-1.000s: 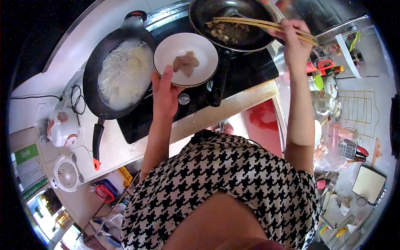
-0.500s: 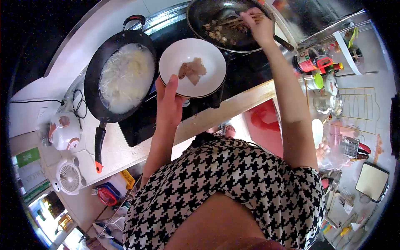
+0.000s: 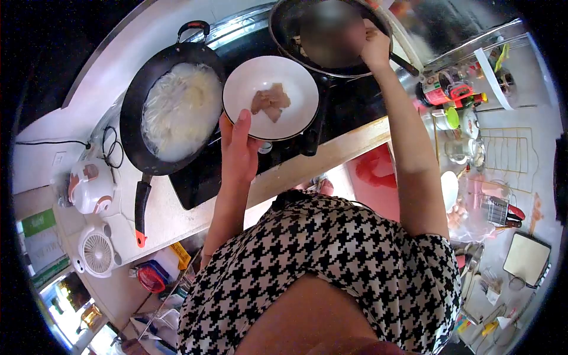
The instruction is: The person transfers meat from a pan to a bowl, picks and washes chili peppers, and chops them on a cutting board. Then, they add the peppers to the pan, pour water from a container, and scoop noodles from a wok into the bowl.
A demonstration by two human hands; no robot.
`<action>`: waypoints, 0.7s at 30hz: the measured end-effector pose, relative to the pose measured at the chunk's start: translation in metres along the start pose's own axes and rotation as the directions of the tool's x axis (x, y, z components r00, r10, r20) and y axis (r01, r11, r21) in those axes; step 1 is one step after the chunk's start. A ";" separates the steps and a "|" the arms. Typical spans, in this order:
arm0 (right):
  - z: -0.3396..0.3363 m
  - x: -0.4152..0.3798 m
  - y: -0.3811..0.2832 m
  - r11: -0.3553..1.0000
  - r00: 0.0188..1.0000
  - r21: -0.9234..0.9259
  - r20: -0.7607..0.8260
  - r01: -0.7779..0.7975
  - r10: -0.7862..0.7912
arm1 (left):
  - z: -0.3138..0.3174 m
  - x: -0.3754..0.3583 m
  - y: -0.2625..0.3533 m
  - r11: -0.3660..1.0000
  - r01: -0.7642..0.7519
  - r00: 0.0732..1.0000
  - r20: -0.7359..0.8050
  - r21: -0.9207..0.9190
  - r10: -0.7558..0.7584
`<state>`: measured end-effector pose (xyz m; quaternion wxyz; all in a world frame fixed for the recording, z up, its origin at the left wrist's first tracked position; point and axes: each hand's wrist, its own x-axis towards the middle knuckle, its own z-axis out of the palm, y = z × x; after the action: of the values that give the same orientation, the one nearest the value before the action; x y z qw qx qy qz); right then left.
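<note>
Left hand [image 3: 238, 151] grips white plate [image 3: 269, 94] with meat slices [image 3: 270, 100] over stove's front edge; right hand [image 3: 375, 47] closed above dark pan [image 3: 296, 23], contents blurred.

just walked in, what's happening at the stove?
A person is cooking. The left hand holds a white plate with a few pieces of meat over the stovetop. The right hand reaches into the dark pan at the back; that spot is blurred. A wok of pale noodles sits alongside.

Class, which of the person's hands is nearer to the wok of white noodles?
Left. The left hand holds the white plate right beside the wok; the right hand is over the far pan.
</note>
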<state>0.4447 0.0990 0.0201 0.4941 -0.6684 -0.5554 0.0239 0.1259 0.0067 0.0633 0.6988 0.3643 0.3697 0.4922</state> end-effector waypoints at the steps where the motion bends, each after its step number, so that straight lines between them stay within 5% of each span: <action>1: 0.004 0.001 0.005 0.997 1.000 0.072 0.003 -0.021 0.021 | -0.002 0.001 0.002 1.000 -0.001 1.000 0.001 -0.008 0.001; 7: 0.000 -0.010 -0.013 0.837 0.977 0.505 0.073 -0.210 0.201 | -0.011 0.008 0.004 1.000 -0.011 1.000 -0.011 0.001 0.011; 10: 0.007 -0.009 -0.011 0.943 0.989 0.301 0.013 -0.144 0.147 | -0.014 0.006 0.007 1.000 -0.012 1.000 -0.029 -0.026 0.011; 13: 0.027 -0.011 -0.014 0.992 0.994 -0.091 -0.069 0.082 -0.089 | -0.016 0.002 0.006 0.999 -0.027 0.999 -0.030 -0.047 0.026; 17: 0.043 -0.019 -0.034 0.973 0.987 -0.166 0.008 0.158 -0.158 | -0.013 -0.003 0.002 0.996 -0.045 0.999 -0.014 -0.080 0.044; 21: 0.039 -0.021 -0.030 0.949 0.948 -0.074 -0.075 0.305 -0.311 | -0.011 -0.007 -0.003 0.996 -0.024 0.999 -0.038 -0.081 0.021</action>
<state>0.3927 0.1044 0.0096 0.4944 -0.5887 -0.6317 -0.0993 0.1163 0.0004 0.0566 0.7005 0.3303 0.3583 0.5214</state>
